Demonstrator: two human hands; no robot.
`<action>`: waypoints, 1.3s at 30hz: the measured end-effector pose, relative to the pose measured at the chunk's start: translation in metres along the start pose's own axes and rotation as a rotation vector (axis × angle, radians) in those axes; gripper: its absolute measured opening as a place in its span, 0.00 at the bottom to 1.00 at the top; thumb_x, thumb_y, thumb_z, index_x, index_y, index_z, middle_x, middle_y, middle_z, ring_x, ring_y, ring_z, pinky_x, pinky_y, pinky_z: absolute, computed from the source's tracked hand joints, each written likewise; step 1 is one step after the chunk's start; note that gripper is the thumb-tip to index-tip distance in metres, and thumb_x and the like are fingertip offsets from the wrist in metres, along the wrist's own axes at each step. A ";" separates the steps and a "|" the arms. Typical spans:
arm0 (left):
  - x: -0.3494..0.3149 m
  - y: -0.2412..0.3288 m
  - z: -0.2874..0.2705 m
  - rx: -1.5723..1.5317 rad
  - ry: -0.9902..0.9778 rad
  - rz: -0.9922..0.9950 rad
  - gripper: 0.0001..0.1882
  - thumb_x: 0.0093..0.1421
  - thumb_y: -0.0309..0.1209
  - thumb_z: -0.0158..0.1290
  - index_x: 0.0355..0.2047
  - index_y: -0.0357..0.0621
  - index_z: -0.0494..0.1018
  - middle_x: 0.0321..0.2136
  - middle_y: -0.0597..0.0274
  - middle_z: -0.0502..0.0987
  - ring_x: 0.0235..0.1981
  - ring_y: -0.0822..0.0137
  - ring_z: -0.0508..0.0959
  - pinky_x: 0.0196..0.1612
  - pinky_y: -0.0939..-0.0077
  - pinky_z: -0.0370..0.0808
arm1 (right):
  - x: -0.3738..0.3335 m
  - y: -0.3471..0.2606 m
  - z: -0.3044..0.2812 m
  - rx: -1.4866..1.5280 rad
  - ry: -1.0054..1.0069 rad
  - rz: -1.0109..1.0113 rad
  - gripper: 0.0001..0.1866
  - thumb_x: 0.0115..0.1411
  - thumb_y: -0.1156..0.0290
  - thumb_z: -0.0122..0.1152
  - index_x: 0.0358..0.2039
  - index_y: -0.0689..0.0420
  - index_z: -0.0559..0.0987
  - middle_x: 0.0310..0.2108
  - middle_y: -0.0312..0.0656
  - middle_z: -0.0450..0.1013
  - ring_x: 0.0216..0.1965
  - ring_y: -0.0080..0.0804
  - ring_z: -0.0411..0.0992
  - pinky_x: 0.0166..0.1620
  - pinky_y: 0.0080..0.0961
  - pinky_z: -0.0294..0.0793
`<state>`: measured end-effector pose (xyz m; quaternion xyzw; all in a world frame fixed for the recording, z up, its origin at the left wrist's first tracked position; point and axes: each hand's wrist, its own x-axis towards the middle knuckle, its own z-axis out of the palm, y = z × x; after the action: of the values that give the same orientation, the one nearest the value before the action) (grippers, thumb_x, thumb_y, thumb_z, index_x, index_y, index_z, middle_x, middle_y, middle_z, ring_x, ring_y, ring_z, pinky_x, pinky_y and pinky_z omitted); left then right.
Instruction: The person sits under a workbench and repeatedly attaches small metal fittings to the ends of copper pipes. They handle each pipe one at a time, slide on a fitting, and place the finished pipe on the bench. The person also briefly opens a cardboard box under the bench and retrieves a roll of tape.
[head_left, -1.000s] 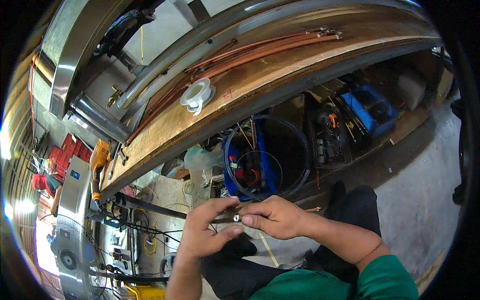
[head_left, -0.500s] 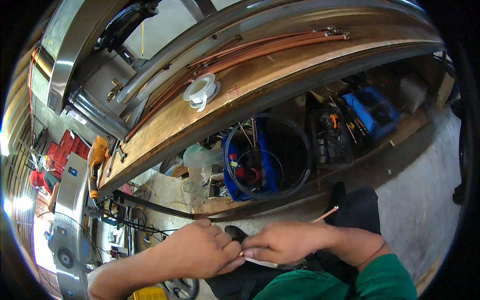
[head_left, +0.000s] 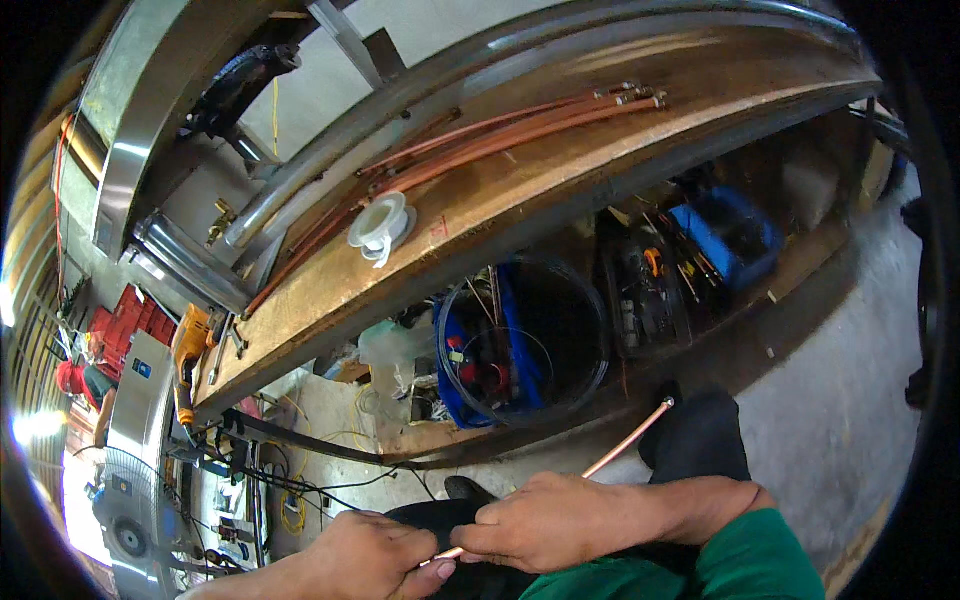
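A thin copper tube (head_left: 628,440) runs slantwise through both of my hands, low in the view over my dark trousers. My left hand (head_left: 375,555) pinches its near end between thumb and fingers. Just to the right, my right hand (head_left: 550,522) is wrapped over the tube, knuckles up. A short bit of bare copper shows in the gap between the two hands. The far end, which carries a small fitting, sticks out up and right past my right wrist. My fingers hide the rest of the tube.
The wooden bench (head_left: 480,190) bears several copper tubes (head_left: 520,138), a white tape spool (head_left: 382,222), wrenches (head_left: 220,352) and a yellow drill (head_left: 190,345). Below are coiled wire (head_left: 606,345) and a blue bin (head_left: 735,240). A fan (head_left: 130,530) and a person (head_left: 85,382) appear at left.
Both hands have dropped lower and shifted left in view. More of the copper tube now shows beyond my right wrist and between the hands. The whole view has shifted slightly.
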<state>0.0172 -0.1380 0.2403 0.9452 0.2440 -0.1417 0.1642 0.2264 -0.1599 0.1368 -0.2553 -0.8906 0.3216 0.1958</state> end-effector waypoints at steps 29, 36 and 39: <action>0.021 -0.149 -0.097 0.358 1.108 -0.421 0.21 0.55 0.39 0.56 0.41 0.33 0.72 0.34 0.44 0.74 0.39 0.46 0.75 0.44 0.60 0.71 | -0.066 0.199 -0.032 -0.029 0.708 0.784 0.21 0.59 0.54 0.55 0.47 0.54 0.77 0.42 0.49 0.76 0.44 0.49 0.73 0.49 0.38 0.71; 0.077 -0.125 -0.107 0.076 1.149 -0.095 0.22 0.60 0.44 0.52 0.40 0.33 0.72 0.34 0.55 0.72 0.36 0.63 0.73 0.42 0.72 0.70 | -0.079 0.398 -0.057 -0.471 0.499 0.867 0.21 0.59 0.56 0.51 0.49 0.53 0.73 0.42 0.52 0.73 0.45 0.48 0.71 0.49 0.41 0.69; 0.096 -0.136 -0.097 0.257 1.155 -0.159 0.25 0.59 0.47 0.47 0.39 0.32 0.71 0.34 0.52 0.73 0.36 0.59 0.73 0.44 0.67 0.68 | -0.054 0.434 -0.060 -0.453 0.601 0.944 0.25 0.61 0.56 0.49 0.57 0.53 0.65 0.51 0.52 0.65 0.52 0.48 0.65 0.56 0.41 0.62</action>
<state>0.0468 0.0513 0.2621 0.8603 0.3448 0.3550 -0.1221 0.4425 0.1245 -0.1221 -0.7381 -0.6330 0.0900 0.2155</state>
